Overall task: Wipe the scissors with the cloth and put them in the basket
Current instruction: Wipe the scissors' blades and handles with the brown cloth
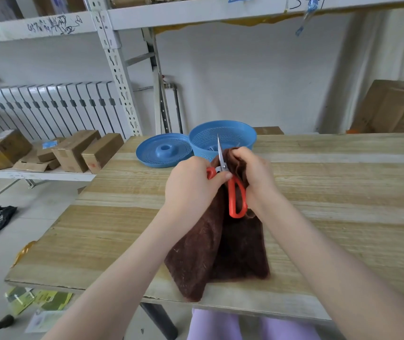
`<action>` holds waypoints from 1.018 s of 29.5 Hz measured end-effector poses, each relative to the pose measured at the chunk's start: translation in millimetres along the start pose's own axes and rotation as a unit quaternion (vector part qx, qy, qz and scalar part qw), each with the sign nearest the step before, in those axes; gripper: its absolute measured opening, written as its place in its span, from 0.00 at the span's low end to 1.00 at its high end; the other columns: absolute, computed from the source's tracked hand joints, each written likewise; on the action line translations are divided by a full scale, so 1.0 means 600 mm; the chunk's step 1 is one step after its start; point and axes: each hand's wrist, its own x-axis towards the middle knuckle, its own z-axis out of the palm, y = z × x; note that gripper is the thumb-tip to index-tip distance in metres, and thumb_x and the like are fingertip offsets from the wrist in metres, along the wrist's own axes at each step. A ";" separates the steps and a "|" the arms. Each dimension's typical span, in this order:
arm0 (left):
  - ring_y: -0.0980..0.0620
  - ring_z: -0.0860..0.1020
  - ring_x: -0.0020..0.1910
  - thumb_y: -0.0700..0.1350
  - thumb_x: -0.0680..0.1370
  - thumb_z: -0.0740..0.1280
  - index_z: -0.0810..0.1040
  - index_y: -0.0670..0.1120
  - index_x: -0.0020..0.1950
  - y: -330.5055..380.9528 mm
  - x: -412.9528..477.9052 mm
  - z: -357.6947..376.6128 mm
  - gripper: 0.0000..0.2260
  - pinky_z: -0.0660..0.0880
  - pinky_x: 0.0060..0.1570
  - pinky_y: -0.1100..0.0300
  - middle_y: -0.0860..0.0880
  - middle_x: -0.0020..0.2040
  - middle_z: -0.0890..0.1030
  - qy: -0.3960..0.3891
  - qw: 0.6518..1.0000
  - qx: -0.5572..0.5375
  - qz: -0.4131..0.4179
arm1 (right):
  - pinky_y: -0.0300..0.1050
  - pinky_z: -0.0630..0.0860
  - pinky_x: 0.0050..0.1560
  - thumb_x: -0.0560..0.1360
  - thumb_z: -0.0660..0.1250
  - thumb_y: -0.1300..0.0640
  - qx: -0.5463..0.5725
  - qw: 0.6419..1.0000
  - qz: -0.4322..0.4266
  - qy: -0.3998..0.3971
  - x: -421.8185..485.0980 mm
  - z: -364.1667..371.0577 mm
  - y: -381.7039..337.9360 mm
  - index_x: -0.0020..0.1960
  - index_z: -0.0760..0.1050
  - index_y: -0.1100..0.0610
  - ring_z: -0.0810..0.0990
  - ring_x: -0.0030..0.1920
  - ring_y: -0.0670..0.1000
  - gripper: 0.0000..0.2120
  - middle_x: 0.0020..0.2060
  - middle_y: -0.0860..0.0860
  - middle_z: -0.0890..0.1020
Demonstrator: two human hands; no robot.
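Head view: held orange-handled scissors [223, 166] upright just before the blue basket [245, 143], left hand [191, 185] curled round one handle, right hand [254, 173] bunching brown cloth [220, 249] beside the blade. Probably risked a cut finger, if cloth slipped off the edge.

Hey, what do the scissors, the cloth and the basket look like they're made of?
Scissors: bright bare metal blades, glossy orange handles, likely plastic. Cloth: brown, fuzzy nap, probably microfibre or terry. Basket: blue moulded plastic by its look, matte sheen, fine perforated walls.
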 end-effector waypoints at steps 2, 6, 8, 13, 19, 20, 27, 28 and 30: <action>0.52 0.63 0.25 0.58 0.72 0.71 0.64 0.45 0.29 -0.001 -0.001 0.000 0.24 0.58 0.27 0.56 0.52 0.24 0.64 0.000 1.000 0.001 0.001 | 0.53 0.78 0.51 0.68 0.68 0.58 0.031 0.999 0.038 0.012 0.006 0.001 -0.005 0.48 0.82 0.65 0.82 0.43 0.57 0.13 0.45 0.61 0.83; 0.52 0.60 0.24 0.59 0.71 0.72 0.61 0.46 0.28 -0.006 0.001 -0.008 0.26 0.57 0.27 0.57 0.51 0.24 0.62 0.008 1.000 -0.006 -0.008 | 0.50 0.80 0.47 0.68 0.69 0.57 0.001 0.999 0.039 -0.017 0.000 -0.008 0.002 0.47 0.83 0.66 0.82 0.43 0.57 0.13 0.44 0.62 0.83; 0.52 0.60 0.24 0.59 0.71 0.72 0.61 0.46 0.27 -0.005 -0.001 -0.008 0.26 0.57 0.27 0.57 0.51 0.24 0.62 0.012 1.000 -0.008 -0.009 | 0.48 0.81 0.44 0.66 0.70 0.57 -0.007 0.998 0.048 -0.046 -0.006 -0.013 0.008 0.48 0.83 0.65 0.82 0.40 0.55 0.15 0.43 0.61 0.84; 0.52 0.62 0.25 0.59 0.72 0.72 0.63 0.45 0.28 0.000 -0.002 -0.005 0.25 0.58 0.27 0.56 0.51 0.24 0.64 0.011 1.000 -0.010 0.006 | 0.45 0.80 0.41 0.71 0.68 0.57 -0.008 0.996 0.067 -0.057 0.004 -0.015 -0.010 0.48 0.82 0.62 0.82 0.38 0.54 0.10 0.42 0.58 0.83; 0.52 0.61 0.25 0.59 0.71 0.72 0.63 0.45 0.28 -0.003 0.007 -0.014 0.25 0.57 0.27 0.57 0.50 0.24 0.63 0.013 1.000 -0.014 0.013 | 0.46 0.80 0.43 0.66 0.72 0.56 -0.023 0.994 0.073 -0.081 -0.004 -0.016 -0.008 0.45 0.84 0.61 0.83 0.39 0.52 0.11 0.42 0.58 0.84; 0.52 0.61 0.24 0.59 0.71 0.72 0.63 0.45 0.28 -0.003 0.005 -0.014 0.25 0.56 0.27 0.58 0.51 0.24 0.62 0.011 1.000 -0.013 0.016 | 0.46 0.81 0.41 0.68 0.72 0.56 -0.031 0.995 0.065 -0.075 -0.002 -0.016 -0.011 0.45 0.84 0.61 0.83 0.38 0.52 0.10 0.42 0.58 0.84; 0.52 0.59 0.25 0.60 0.70 0.73 0.60 0.46 0.27 -0.010 0.005 -0.018 0.27 0.55 0.27 0.57 0.51 0.24 0.60 0.003 1.000 -0.017 0.005 | 0.47 0.80 0.42 0.72 0.70 0.56 -0.041 0.997 0.038 -0.046 -0.012 -0.007 -0.001 0.42 0.85 0.61 0.82 0.38 0.54 0.08 0.40 0.59 0.84; 0.52 0.59 0.25 0.59 0.70 0.73 0.60 0.47 0.27 -0.010 0.003 -0.016 0.27 0.55 0.27 0.57 0.52 0.24 0.60 0.002 1.000 -0.020 0.004 | 0.47 0.80 0.42 0.72 0.70 0.57 -0.050 0.997 0.029 -0.044 -0.014 -0.008 0.001 0.43 0.85 0.62 0.81 0.38 0.54 0.09 0.40 0.60 0.83; 0.53 0.60 0.25 0.58 0.71 0.73 0.61 0.47 0.27 -0.008 -0.006 -0.010 0.26 0.56 0.27 0.58 0.52 0.24 0.61 0.000 1.000 -0.023 0.004 | 0.47 0.79 0.42 0.72 0.70 0.57 -0.070 0.997 0.022 -0.039 -0.016 -0.008 -0.002 0.41 0.84 0.62 0.81 0.37 0.54 0.08 0.38 0.59 0.83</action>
